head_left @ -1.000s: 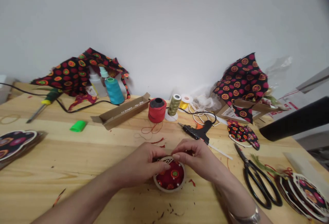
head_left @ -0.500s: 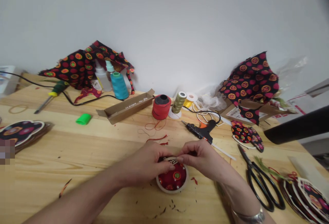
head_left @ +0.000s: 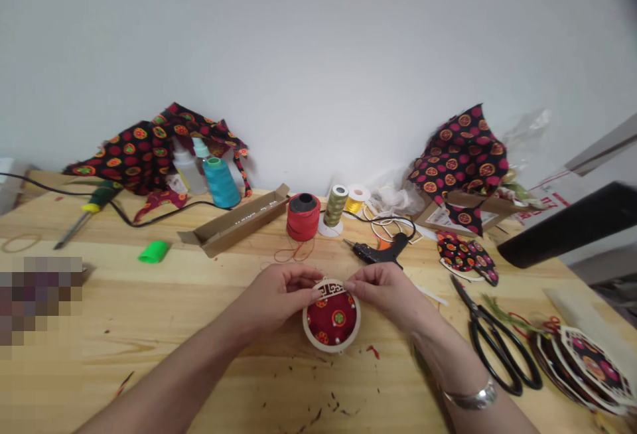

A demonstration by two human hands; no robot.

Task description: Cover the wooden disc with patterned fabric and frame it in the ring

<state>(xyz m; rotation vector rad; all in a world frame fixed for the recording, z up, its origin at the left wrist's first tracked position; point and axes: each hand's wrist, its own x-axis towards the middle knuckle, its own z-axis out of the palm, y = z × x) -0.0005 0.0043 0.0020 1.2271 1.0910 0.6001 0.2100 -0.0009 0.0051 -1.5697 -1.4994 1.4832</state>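
Note:
A round wooden-framed ornament (head_left: 332, 318) with red patterned fabric and a cut-out lattice at its top lies in front of me. My left hand (head_left: 293, 293) pinches its upper left rim between thumb and fingers. On the upper right rim, my right hand (head_left: 375, 288) grips with thumb and forefinger. The far fingertips of both hands are partly hidden. A small loop shows at the ornament's top edge and another at its lower rim.
Behind my hands stand a red thread cone (head_left: 303, 218), an olive spool (head_left: 336, 207) and a glue gun (head_left: 378, 251). Black scissors (head_left: 497, 341) and stacked framed ornaments (head_left: 582, 367) lie right. A cardboard tray (head_left: 241, 221), green cap (head_left: 154, 251) and screwdriver (head_left: 84, 215) are left.
The ornament's lattice top is more exposed now, as both thumbs have shifted outward to its rim. The red threads behind it are now mostly hidden. The camera view has shifted slightly.

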